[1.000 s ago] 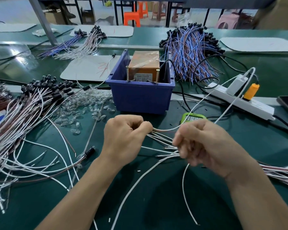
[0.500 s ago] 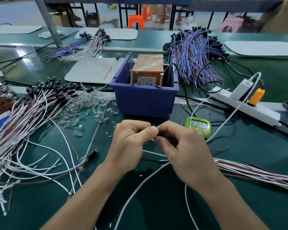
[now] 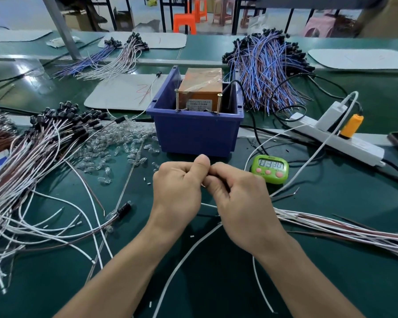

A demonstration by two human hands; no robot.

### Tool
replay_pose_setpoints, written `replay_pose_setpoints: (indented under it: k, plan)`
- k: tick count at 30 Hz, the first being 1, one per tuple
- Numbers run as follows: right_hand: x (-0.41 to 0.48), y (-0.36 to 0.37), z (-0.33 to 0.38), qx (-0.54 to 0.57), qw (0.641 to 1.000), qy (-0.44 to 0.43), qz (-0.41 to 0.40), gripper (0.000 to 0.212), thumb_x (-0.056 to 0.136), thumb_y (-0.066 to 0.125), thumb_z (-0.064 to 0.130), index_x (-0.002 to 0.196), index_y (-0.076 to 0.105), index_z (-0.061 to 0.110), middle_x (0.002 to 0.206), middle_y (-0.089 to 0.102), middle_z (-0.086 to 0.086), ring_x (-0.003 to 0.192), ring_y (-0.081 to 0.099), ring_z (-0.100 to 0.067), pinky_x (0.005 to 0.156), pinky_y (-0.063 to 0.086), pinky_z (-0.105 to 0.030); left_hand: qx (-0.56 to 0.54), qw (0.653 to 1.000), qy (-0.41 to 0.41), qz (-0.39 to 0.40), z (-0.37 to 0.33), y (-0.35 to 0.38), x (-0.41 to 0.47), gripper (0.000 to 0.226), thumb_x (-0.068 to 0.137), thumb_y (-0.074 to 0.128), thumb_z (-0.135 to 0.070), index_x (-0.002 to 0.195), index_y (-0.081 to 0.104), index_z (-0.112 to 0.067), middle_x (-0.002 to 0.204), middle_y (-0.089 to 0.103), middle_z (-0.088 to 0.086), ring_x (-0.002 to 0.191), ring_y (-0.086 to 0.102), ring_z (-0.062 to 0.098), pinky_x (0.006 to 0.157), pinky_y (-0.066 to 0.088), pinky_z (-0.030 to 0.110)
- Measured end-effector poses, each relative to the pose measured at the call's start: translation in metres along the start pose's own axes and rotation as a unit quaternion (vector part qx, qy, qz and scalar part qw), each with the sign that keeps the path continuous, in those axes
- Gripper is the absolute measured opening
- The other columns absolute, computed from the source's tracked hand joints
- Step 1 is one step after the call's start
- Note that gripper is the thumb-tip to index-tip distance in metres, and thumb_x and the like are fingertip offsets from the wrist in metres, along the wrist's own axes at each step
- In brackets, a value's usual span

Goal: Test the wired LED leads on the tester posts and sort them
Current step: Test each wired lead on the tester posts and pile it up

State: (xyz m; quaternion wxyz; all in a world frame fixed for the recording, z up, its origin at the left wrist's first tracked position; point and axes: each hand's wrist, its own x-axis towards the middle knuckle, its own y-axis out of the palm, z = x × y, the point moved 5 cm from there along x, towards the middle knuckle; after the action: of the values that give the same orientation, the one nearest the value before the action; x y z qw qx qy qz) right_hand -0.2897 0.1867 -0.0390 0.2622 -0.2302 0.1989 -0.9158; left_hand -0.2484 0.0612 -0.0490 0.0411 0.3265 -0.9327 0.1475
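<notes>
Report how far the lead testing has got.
Done, apparently: a large pile of leads lies left. In hand: left hand and right hand pinch one white lead before the blue bin, not yet on the tester posts. Left: the bundle at right, seemingly untested.

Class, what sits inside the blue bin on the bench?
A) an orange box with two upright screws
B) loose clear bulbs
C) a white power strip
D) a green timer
A: the blue bin holds the orange box, with two upright screws at its near side; the green timer lies outside it.
</notes>
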Motion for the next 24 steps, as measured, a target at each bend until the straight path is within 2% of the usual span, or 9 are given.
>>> replay_pose_setpoints:
  k: [4, 6, 8, 12, 14, 16, 18, 20, 24]
  plan:
    - [0.003, -0.004, -0.006, 0.060, 0.998, 0.019, 0.016, 0.016, 0.100, 0.063, 0.016, 0.089, 0.073, 0.019, 0.074, 0.068, 0.002, 0.069, 0.060, -0.019, 0.065, 0.049, -0.039, -0.056, 0.996, -0.064, 0.020, 0.007, 0.008, 0.004, 0.057, 0.084, 0.058, -0.044, 0.043, 0.030, -0.016, 0.051, 0.025, 0.005, 0.048, 0.021, 0.020, 0.049, 0.017, 0.031]
    - [0.003, -0.004, -0.009, 0.069, 0.997, 0.030, 0.019, 0.015, 0.099, 0.064, 0.014, 0.090, 0.075, 0.019, 0.076, 0.070, 0.002, 0.071, 0.062, -0.019, 0.068, 0.050, -0.041, -0.040, 0.997, -0.067, 0.022, 0.008, 0.009, 0.005, 0.058, 0.086, 0.059, -0.042, 0.044, 0.029, -0.015, 0.049, 0.025, 0.003, 0.046, 0.021, 0.018, 0.047, 0.018, 0.030]
    - [0.002, -0.002, -0.011, 0.050, 0.998, 0.037, 0.016, 0.014, 0.100, 0.063, 0.016, 0.093, 0.075, 0.021, 0.078, 0.071, 0.004, 0.073, 0.065, -0.017, 0.069, 0.052, -0.041, 0.035, 0.999, -0.011, -0.004, 0.006, 0.005, 0.002, 0.059, 0.093, 0.060, -0.039, 0.044, 0.039, -0.013, 0.041, 0.024, -0.010, 0.040, 0.022, 0.010, 0.042, 0.023, 0.022]
    - [0.000, 0.004, -0.010, 0.004, 0.999, 0.031, 0.009, 0.015, 0.103, 0.059, 0.022, 0.096, 0.072, 0.024, 0.077, 0.069, 0.008, 0.072, 0.064, -0.014, 0.064, 0.052, -0.033, 0.120, 0.986, 0.099, -0.060, -0.007, -0.006, -0.002, 0.052, 0.099, 0.059, -0.034, 0.050, 0.052, -0.020, 0.036, 0.032, -0.008, 0.037, 0.032, 0.010, 0.042, 0.024, 0.014]
    - [0.002, 0.005, -0.009, 0.023, 0.999, 0.028, 0.023, 0.015, 0.103, 0.059, 0.022, 0.095, 0.072, 0.024, 0.077, 0.068, 0.007, 0.071, 0.063, -0.015, 0.062, 0.051, -0.032, 0.098, 0.992, 0.067, -0.048, -0.003, -0.006, 0.001, 0.056, 0.098, 0.061, -0.033, 0.045, 0.049, -0.021, 0.036, 0.028, -0.010, 0.036, 0.029, 0.009, 0.040, 0.022, 0.014]
    - [0.005, 0.002, -0.011, 0.055, 0.997, 0.023, 0.043, 0.015, 0.102, 0.061, 0.018, 0.095, 0.074, 0.022, 0.077, 0.070, 0.007, 0.071, 0.062, -0.015, 0.063, 0.050, -0.032, 0.033, 0.999, -0.010, -0.016, 0.006, 0.000, 0.005, 0.061, 0.092, 0.061, -0.037, 0.040, 0.038, -0.018, 0.041, 0.023, -0.012, 0.040, 0.021, 0.009, 0.042, 0.022, 0.022]
    - [0.005, -0.001, -0.013, 0.070, 0.996, 0.014, 0.049, 0.015, 0.101, 0.062, 0.014, 0.093, 0.074, 0.020, 0.070, 0.065, 0.015, 0.064, 0.056, -0.008, 0.058, 0.042, -0.021, -0.030, 0.996, -0.085, 0.012, 0.012, 0.007, 0.007, 0.055, 0.083, 0.060, -0.042, 0.041, 0.030, -0.020, 0.049, 0.025, 0.000, 0.049, 0.022, 0.020, 0.049, 0.019, 0.034]
    - [0.004, -0.003, -0.015, 0.090, 0.995, 0.017, 0.046, 0.015, 0.099, 0.063, 0.011, 0.091, 0.074, 0.019, 0.064, 0.060, 0.018, 0.059, 0.050, -0.003, 0.058, 0.037, -0.014, -0.051, 0.993, -0.103, 0.030, 0.013, 0.010, 0.008, 0.051, 0.080, 0.059, -0.042, 0.044, 0.029, -0.021, 0.053, 0.024, 0.005, 0.053, 0.021, 0.023, 0.053, 0.019, 0.042]
    - [0.002, -0.002, -0.016, 0.084, 0.996, 0.032, 0.025, 0.014, 0.097, 0.065, 0.012, 0.094, 0.076, 0.021, 0.074, 0.070, 0.015, 0.067, 0.061, -0.004, 0.063, 0.043, -0.013, 0.066, 0.997, 0.031, 0.006, 0.003, 0.004, 0.003, 0.059, 0.094, 0.060, -0.036, 0.043, 0.035, -0.017, 0.040, 0.021, -0.011, 0.039, 0.021, 0.010, 0.041, 0.020, 0.018]
